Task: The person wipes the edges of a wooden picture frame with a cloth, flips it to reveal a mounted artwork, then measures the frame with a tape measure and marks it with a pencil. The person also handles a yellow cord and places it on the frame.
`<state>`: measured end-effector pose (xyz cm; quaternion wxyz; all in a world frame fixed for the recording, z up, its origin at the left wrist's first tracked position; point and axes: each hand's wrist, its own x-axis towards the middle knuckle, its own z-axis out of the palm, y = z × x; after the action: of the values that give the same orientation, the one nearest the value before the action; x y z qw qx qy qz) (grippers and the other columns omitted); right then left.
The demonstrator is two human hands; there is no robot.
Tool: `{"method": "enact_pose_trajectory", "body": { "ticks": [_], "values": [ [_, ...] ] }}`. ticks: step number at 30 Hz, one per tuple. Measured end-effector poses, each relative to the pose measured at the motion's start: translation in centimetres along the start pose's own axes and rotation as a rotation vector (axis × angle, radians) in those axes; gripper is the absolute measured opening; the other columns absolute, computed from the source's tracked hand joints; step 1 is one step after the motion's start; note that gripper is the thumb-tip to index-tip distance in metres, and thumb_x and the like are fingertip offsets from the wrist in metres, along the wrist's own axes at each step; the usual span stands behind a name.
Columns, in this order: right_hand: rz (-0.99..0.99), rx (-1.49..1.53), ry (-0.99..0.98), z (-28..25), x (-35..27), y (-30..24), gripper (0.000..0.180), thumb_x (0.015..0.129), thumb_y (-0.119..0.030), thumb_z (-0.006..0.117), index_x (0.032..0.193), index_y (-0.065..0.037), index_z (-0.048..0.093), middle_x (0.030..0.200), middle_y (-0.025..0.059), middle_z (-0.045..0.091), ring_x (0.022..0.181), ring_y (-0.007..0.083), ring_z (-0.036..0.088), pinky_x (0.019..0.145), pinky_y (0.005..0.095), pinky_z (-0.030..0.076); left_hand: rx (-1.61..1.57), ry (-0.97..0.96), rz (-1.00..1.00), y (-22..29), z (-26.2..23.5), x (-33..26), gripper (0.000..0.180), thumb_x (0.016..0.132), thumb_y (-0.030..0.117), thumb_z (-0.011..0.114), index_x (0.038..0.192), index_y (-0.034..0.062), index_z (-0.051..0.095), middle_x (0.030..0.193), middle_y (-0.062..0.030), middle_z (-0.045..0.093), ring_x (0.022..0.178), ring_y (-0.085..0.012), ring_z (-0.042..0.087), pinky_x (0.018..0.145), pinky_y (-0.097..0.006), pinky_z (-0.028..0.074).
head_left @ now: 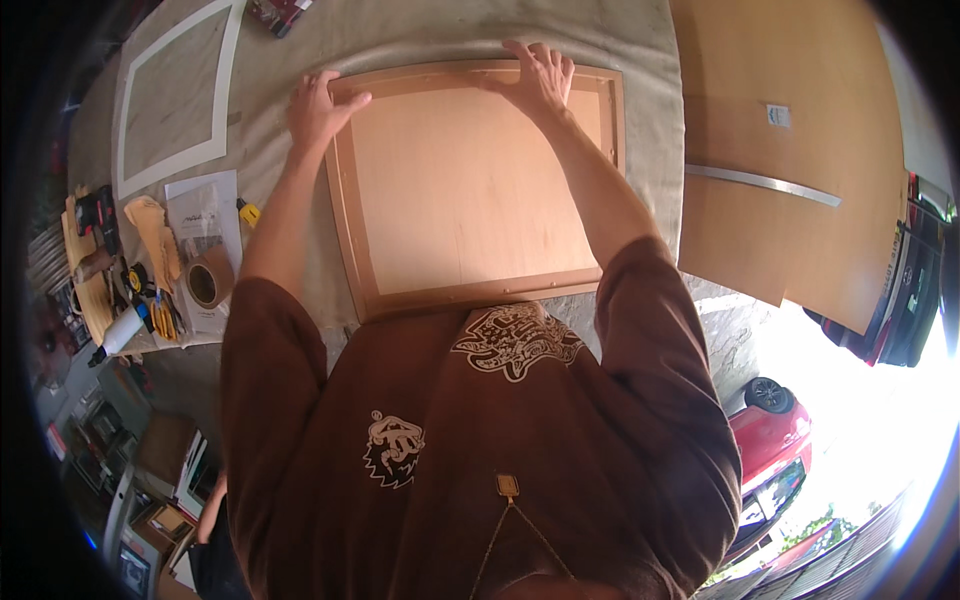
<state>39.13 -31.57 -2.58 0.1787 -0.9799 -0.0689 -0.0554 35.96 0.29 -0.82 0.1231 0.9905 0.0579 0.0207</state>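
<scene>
1. Brown shirt (470, 400) with pale prints fills the space nearest the camera, a gold pendant (508, 486) on a chain hanging over it.
2. Just beyond the shirt, a wooden frame (455, 190) lies on the cloth-covered worktop (275, 60), by its near edge. Its recessed side, with a pale panel inside the rim, faces up toward the camera.
3. The long axis of the frame runs left to right across the person's front, slightly slanted so that the right end sits a little farther away. Its short sides point away from the body.
4. At the far left corner, the left hand (318, 110) straddles the rim, its fingers spread open on the outside and its thumb pointing inward to the right.
5. The right hand (543, 85) lies across the far rail, near the far right corner. Its fingers fan open past the outer edge, with the thumb stretched left along the rail.
6. Left of the frame, the worktop carries a white frame (175, 172), a tape roll (225, 265) and a white bottle (123, 328).
7. To the right, a metal strip (765, 185) lies on a large brown board (800, 60).
</scene>
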Motion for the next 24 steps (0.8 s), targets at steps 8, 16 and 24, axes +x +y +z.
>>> {"method": "enact_pose_trajectory", "body": {
  "ticks": [8, 16, 24],
  "values": [
    [0.574, 0.087, -0.047, -10.7, -26.3, 14.3, 0.032, 0.076, -0.027, 0.073, 0.1, -0.006, 0.065, 0.084, 0.0111, 0.062, 0.08, 0.0266, 0.06, 0.072, 0.0381, 0.048, -0.351, -0.058, -0.197, -4.8, -0.4, -28.7, 0.064, 0.077, 0.037, 0.072, 0.122, -0.0046, 0.051, 0.106, -0.0217, 0.055, 0.101, -0.0371, 0.052, 0.087, -0.045, 0.041],
    [0.509, 0.261, 0.138, -8.1, -36.5, 11.3, 0.03, 0.08, -0.022, 0.069, 0.097, 0.002, 0.065, 0.081, 0.0117, 0.061, 0.07, 0.0217, 0.059, 0.069, 0.0333, 0.048, -0.295, -0.013, -0.299, -2.5, 0.5, -37.4, 0.046, 0.077, 0.031, 0.07, 0.109, -0.0001, 0.058, 0.098, -0.0193, 0.058, 0.093, -0.0362, 0.053, 0.08, -0.044, 0.042],
    [0.533, 0.311, 0.178, -10.5, -36.8, 9.8, 0.03, 0.077, -0.021, 0.073, 0.094, 0.003, 0.067, 0.077, 0.0086, 0.058, 0.068, 0.0168, 0.058, 0.064, 0.028, 0.047, -0.263, 0.205, -0.3, -2.6, 0.1, -36.3, 0.03, 0.076, 0.028, 0.071, 0.088, 0.0021, 0.062, 0.082, -0.0127, 0.061, 0.081, -0.0311, 0.056, 0.074, -0.041, 0.043]
  ]
}}
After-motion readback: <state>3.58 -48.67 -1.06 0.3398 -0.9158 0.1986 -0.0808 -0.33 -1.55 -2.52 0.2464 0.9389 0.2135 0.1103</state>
